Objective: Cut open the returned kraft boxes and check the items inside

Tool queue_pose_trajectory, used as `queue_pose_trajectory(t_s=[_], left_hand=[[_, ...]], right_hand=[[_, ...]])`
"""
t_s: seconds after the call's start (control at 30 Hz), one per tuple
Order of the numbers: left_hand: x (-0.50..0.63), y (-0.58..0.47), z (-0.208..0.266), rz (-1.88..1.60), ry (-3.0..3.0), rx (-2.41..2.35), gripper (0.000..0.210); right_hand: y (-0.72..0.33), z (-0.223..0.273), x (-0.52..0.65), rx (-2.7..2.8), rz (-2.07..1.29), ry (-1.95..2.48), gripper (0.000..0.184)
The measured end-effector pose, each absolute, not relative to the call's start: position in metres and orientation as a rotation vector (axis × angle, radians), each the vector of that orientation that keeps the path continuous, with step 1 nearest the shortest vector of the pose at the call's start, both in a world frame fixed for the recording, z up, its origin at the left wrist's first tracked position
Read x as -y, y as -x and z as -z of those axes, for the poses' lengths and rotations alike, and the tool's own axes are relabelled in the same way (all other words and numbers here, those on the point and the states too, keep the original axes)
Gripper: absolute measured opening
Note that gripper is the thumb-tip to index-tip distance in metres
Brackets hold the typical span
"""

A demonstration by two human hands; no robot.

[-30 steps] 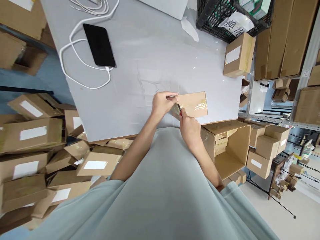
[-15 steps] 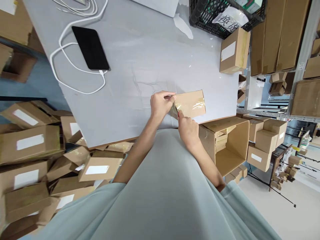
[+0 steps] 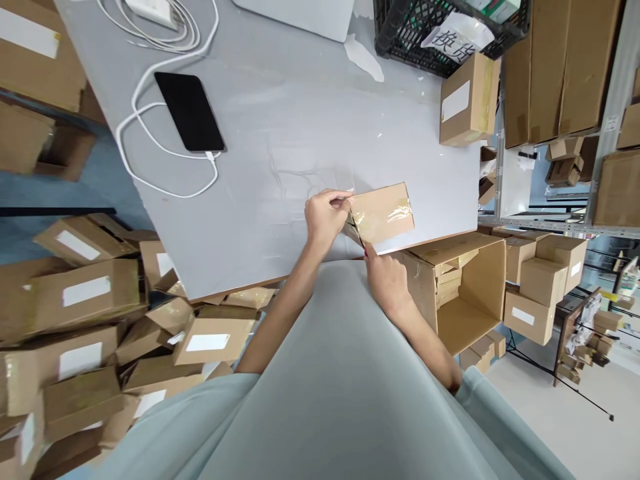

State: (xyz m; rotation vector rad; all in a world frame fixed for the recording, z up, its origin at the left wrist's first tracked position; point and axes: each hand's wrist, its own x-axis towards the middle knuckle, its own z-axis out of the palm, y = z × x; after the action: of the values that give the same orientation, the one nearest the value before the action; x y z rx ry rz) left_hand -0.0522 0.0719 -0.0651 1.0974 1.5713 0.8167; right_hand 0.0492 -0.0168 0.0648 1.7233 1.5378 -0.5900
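Observation:
A small cardboard box (image 3: pixel 383 212) with shiny clear tape lies near the front edge of the grey table (image 3: pixel 240 220). My left hand (image 3: pixel 325 213) is closed on the box's left end, thumb and fingers pinching its upper corner. In my right hand (image 3: pixel 387 277), a slim box cutter (image 3: pixel 364 248) with a bit of red showing is gripped, most of it hidden by the fingers. Its thin dark tip lies along the box's left edge, where a dark gap shows.
A black phone (image 3: pixel 190 112) on a white cable (image 3: pixel 145 177) lies at the table's left. A taped box (image 3: pixel 467 100) and a black crate (image 3: pixel 410 47) stand back right. An opened carton (image 3: pixel 470 313) sits below the right edge; labelled boxes (image 3: pixel 207 341) pile up below left.
My right hand has drawn the cutter down toward me along the box's left end, and more of its dark tip shows. The left hand keeps its hold. The view has shifted slightly.

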Motion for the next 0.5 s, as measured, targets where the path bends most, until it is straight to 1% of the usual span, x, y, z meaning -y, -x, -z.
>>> queue_pose_trajectory(t_s=[0.13, 0.27, 0.4, 0.5], left_hand=[[-0.070, 0.054, 0.068, -0.811, -1.107, -1.556, 0.023], [-0.071, 0.054, 0.069, -0.829, -1.191, -1.564, 0.025], [-0.066, 0.036, 0.059, -0.865, -1.458, -1.622, 0.038], [-0.058, 0.004, 0.050, -0.817, -1.729, -1.469, 0.042]], right_hand=[[-0.057, -0.085, 0.021, -1.559, 0.626, -1.751, 0.049], [-0.084, -0.104, 0.019, -1.571, 0.656, -1.912, 0.050], [-0.136, -0.096, 0.018, -1.527, 0.620, -2.098, 0.051], [-0.172, -0.084, 0.018, -1.461, 0.578, -2.169, 0.056]])
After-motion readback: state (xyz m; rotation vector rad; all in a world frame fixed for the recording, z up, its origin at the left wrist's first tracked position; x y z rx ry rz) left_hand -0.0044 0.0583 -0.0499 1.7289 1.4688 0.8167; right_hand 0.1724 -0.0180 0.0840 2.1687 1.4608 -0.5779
